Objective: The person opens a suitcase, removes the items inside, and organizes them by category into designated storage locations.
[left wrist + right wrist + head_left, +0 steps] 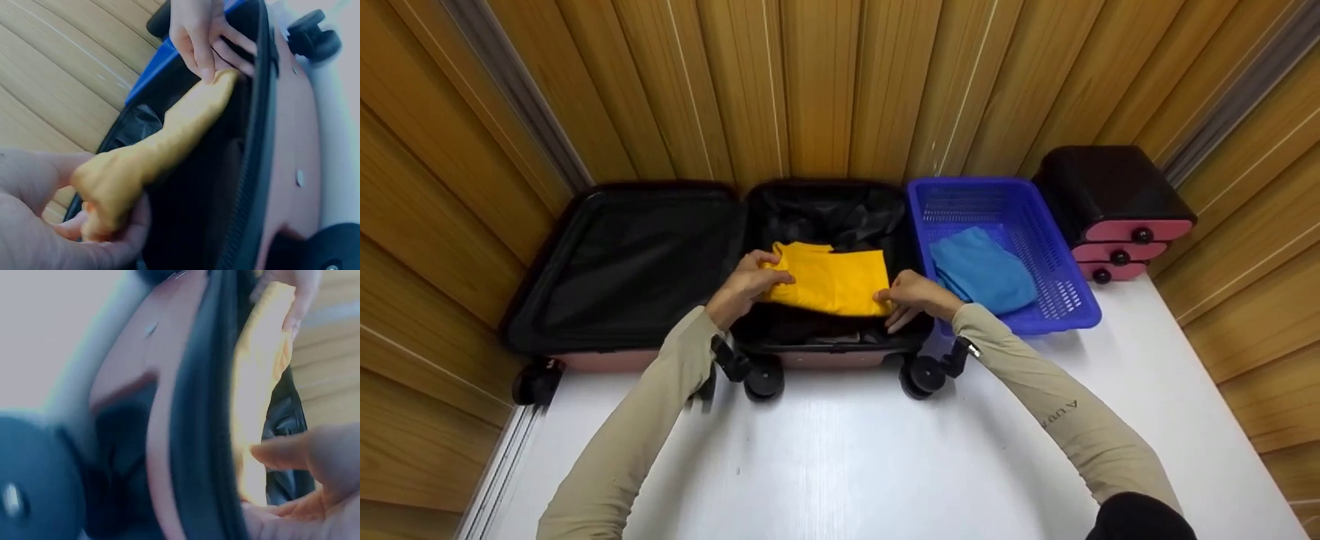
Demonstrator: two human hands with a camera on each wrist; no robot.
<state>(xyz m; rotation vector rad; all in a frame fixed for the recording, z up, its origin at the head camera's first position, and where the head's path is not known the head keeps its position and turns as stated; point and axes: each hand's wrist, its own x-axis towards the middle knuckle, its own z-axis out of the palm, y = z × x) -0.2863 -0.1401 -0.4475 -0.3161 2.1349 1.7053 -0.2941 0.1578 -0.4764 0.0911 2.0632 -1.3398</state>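
2 light-brown sleeves [630,442] reach in over a white surface [825,450], and past it stand 2 black wheels [764,379] fixed to the near wall of an open suitcase [829,361]. Along its near rim runs a zip [242,208] — the likeliest snag, I think, if the hands came down too close to that edge, because the cloth's near side or the right hand's lower fingers could catch there.

Farther in, the left hand [746,283] pinches a folded yellow cloth [832,281] at its left end, thumb above and fingers beneath, while the right hand [921,296] pinches the near right corner. The cloth spans the gap between them, held within the right-hand shell, with dark space below it in the left wrist view. Held only at its ends, it could sag in the middle and its layers slip apart; uneven release would probably tip it and open the fold. The uneven flap at its far left could also tuck under and leave a crease.

Beyond the cloth lies crumpled black lining [851,221]. To the right, a blue basket [1084,307] holds a blue cloth [986,274]; behind are a 3-drawer box [1117,184] and a wood-look wall [817,90]
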